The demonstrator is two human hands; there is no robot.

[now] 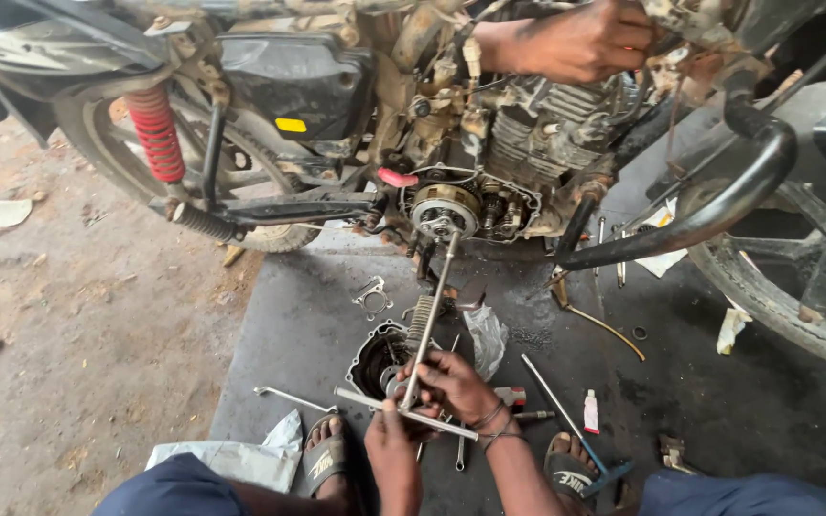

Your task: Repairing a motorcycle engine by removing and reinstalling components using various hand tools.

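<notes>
both hands sit low in the middle of the frame on a t-wrench (pixel 427 315): the left hand (pixel 389 444) has its fingers closed around the crossbar, the right hand (pixel 451 382) is wrapped around the shaft just above the bar. the shaft runs up to the clutch (pixel 444 210) in the open side of the engine (pixel 528 134), centre top. a co-worker's hand (pixel 580 38) grips something on the engine at the upper right; what it grips is hidden. a dark mat (pixel 719 401) fills the middle and right, its left edge meeting bare dirt (pixel 69 325), which lies open on the left. the exhaust pipe (pixel 719 201) crosses above the mat at right, crowding that side. two wheels show, one upper left (pixel 241 182), one at the right edge (pixel 776 287); one red spring (pixel 155 134); two sandalled feet at the bottom. an engine cover (pixel 375 358) lies just left of the hands. a small white tube with a red band (pixel 591 413) lies on the mat lower right; a yellow rectangular label (pixel 291 125) sits on the black side box (pixel 298 81).
</notes>
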